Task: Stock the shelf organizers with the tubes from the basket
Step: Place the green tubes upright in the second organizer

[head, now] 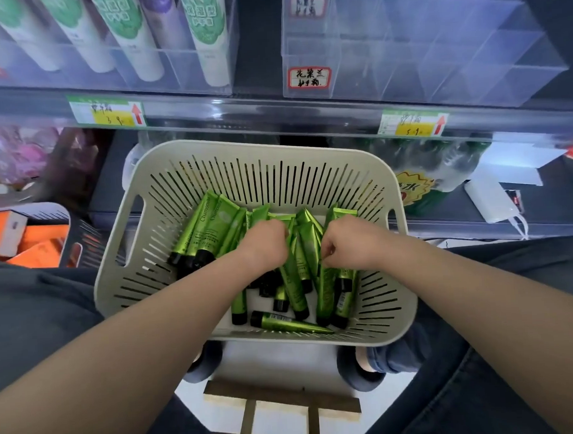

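- A person reaches both bare arms down into a pale slotted basket point(163, 176) that sits in front of a shop shelf, between the person's dark-trousered knees.
- A heap of green tubes point(209, 224) with black caps lies on the basket floor, most of them overlapping; one tube point(289, 322) lies flat by itself along the near wall.
- The left hand point(266, 242) is curled into the middle of the heap, fingers bent down among the tubes; whether it has one firmly in its grip cannot be told.
- The right hand point(346, 243) is likewise curled, its fingertips pinched at the upper ends of several tubes standing on their caps at the right of the pile.
- Above the basket, a clear empty organizer point(436, 59) with divided compartments stands on the shelf at right, a handwritten red-bordered label point(309, 78) on its front.
- At upper left a second clear organizer point(171, 70) holds white-and-green tubes point(206, 38) leaning in a row.
- Two green and yellow price tags point(107, 113) are clipped to the shelf edge.
- An orange-filled bin point(40, 236) sits at far left.
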A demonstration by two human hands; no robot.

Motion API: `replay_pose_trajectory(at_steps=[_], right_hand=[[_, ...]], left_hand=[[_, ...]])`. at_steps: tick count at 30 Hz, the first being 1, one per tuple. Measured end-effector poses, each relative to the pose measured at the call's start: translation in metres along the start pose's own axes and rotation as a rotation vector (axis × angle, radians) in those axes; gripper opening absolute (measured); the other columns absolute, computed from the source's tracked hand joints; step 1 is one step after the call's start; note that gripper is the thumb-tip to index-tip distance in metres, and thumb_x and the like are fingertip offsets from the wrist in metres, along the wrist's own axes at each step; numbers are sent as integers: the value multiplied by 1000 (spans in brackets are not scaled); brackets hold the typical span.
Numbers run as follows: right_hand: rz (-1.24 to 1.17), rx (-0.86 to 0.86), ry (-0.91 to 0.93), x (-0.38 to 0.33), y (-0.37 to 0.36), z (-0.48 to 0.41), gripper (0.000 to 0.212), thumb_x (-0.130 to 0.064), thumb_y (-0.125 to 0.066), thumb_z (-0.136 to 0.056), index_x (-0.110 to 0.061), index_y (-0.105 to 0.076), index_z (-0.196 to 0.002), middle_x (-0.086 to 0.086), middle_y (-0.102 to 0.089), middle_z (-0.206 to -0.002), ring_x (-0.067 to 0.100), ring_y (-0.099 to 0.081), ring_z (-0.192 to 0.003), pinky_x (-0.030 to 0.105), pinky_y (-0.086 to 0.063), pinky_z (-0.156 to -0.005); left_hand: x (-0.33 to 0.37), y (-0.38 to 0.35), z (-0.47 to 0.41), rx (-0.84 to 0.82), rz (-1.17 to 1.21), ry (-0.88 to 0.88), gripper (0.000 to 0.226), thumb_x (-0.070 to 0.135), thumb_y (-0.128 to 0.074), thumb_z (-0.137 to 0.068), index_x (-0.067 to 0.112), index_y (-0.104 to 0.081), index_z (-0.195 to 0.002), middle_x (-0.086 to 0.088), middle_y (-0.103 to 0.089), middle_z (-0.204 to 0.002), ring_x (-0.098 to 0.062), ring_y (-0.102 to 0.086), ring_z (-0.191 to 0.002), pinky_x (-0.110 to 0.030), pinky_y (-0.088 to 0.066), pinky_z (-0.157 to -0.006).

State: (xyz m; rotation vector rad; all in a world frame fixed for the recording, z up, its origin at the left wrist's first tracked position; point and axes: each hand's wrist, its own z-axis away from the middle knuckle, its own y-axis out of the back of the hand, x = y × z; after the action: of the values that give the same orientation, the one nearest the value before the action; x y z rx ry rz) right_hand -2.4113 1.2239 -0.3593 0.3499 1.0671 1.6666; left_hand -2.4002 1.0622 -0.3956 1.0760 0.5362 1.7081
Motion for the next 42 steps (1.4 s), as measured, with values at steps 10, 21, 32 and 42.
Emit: replay_pose_trajectory(at_steps=[10, 21, 32, 42], right_hand=[[-110, 115, -268, -16, -14, 13, 21, -6, -56, -84, -9, -58, -64, 4, -56, -68, 16, -57, -63, 28, -48, -52], [-224, 158, -338, -21, -10, 29, 25, 0, -56, -86, -8, -70, -105, 9, -67, -110, 22, -62, -102, 31, -51, -90], [-203, 337, -210, -25, 54, 66, 24, -2, -54, -85, -7, -73, -98, 7, -69, -105, 19, -62, -98, 25, -48, -82], [-253, 622, -141, -13, 123, 112, 16, -7, -59, -85, -12, -74, -89, 1, -70, -98, 13, -59, -88, 22, -44, -78]], left_hand=[[0, 6, 23, -9, -5, -31, 39, -4, -47, -84, 8, -63, -119, -13, -62, -120, -27, -59, -109, -32, -50, -90], [3, 25, 54, 107, 40, -87, 34, -3, -49, -85, 10, -70, -109, -7, -67, -115, -21, -61, -108, -30, -48, -95], [40, 85, 80, 263, -73, -217, 28, 2, -55, -84, 13, -71, -104, -4, -69, -108, -19, -61, -101, -24, -43, -87], [97, 140, 99, 447, -129, -335, 29, 1, -55, -83, 16, -73, -100, -4, -71, -102, -20, -63, -97, -26, -44, -79]])
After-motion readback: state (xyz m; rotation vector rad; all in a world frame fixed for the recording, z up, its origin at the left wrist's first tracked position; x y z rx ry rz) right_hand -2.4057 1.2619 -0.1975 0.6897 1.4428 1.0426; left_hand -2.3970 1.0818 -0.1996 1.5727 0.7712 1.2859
